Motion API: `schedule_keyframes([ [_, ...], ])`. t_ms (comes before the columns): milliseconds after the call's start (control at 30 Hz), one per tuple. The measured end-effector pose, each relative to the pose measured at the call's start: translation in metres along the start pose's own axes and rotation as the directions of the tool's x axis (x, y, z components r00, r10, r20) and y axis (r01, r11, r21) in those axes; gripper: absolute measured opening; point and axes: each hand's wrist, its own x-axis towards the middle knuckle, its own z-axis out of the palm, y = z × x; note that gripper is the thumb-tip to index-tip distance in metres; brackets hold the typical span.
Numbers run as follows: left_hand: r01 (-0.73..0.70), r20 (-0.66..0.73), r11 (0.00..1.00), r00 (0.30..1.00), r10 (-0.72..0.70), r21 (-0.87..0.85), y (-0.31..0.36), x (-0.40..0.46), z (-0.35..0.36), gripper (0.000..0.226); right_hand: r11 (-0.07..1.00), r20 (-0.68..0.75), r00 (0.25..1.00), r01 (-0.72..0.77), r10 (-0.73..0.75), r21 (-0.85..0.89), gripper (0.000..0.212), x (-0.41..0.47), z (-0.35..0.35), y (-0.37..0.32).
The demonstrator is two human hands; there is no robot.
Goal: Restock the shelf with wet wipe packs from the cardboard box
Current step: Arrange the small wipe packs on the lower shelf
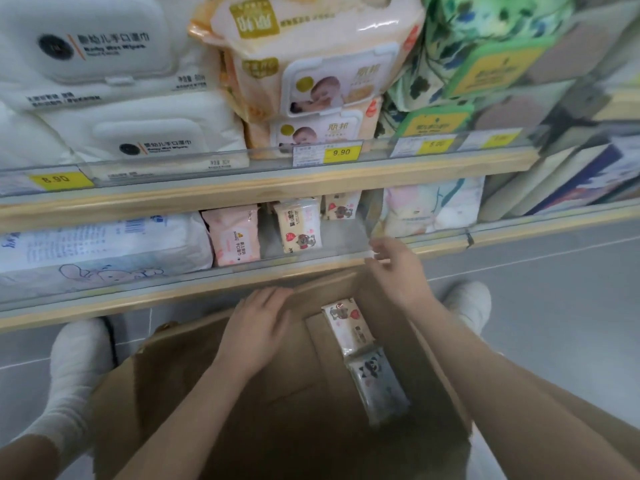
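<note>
Yellow tags on the upper rail read 8.90 (55, 179) and 9.90 (341, 152). Below them, the lower shelf (207, 282) has a bare gap beside a bear-print pack (299, 225). Under that shelf the box (284, 393) holds two packs (363, 358). The left hand (258, 327) lies flat on the box's far flap, fingers relaxed. The right hand (398, 268) reaches the shelf lip; its grasp is blurred.

A gap on the lower shelf (343, 239) beside the bear-print pack (299, 225) gives my fingers room (clear front lip (311, 258) bars the way).
</note>
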Motion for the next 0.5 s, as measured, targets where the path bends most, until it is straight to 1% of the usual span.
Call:
schedule_keyframes([
  [67, -0.048, -0.042, 0.998, 0.998, 0.046, -0.034, 0.022, -0.003, 0.005, 0.034, 0.999, -0.058, 0.997, -0.05, 0.051, 0.003, 0.025, -0.034, -0.015, 0.024],
  [100, -0.067, -0.037, 0.996, 0.997, 0.065, -0.051, 0.033, -0.005, 0.011, 0.033, 0.995, -0.068, 0.993, -0.096, 0.096, 0.013, 0.025, -0.051, -0.021, 0.036],
  [167, -0.05, 0.048, 0.994, 0.997, 0.055, -0.096, 0.054, -0.007, 0.025, 0.031, 0.985, -0.064, 0.983, -0.171, 0.172, 0.02, 0.026, -0.084, -0.027, 0.058],
  [233, 0.082, 0.187, 0.982, 0.981, -0.05, -0.172, 0.068, -0.008, 0.046, 0.031, 0.974, -0.062, 0.972, -0.227, 0.228, 0.017, 0.027, -0.108, -0.026, 0.076],
  [300, 0.25, 0.312, 0.94, 0.934, -0.172, -0.233, 0.075, -0.011, 0.068, 0.03, 0.96, -0.05, 0.959, -0.277, 0.278, 0.032, 0.027, -0.122, -0.02, 0.087],
  [333, 0.313, 0.358, 0.915, 0.909, -0.212, -0.253, 0.076, -0.013, 0.08, 0.03, 0.957, -0.049, 0.956, -0.287, 0.29, 0.048, 0.026, -0.125, -0.017, 0.091],
  [400, 0.401, 0.417, 0.872, 0.869, -0.266, -0.28, 0.08, -0.018, 0.101, 0.033, 0.957, -0.058, 0.956, -0.284, 0.288, 0.065, 0.027, -0.127, -0.013, 0.095],
  [500, 0.488, 0.455, 0.819, 0.828, -0.327, -0.301, 0.085, -0.021, 0.131, 0.047, 0.967, -0.069, 0.965, -0.253, 0.253, 0.017, 0.028, -0.127, -0.01, 0.098],
])
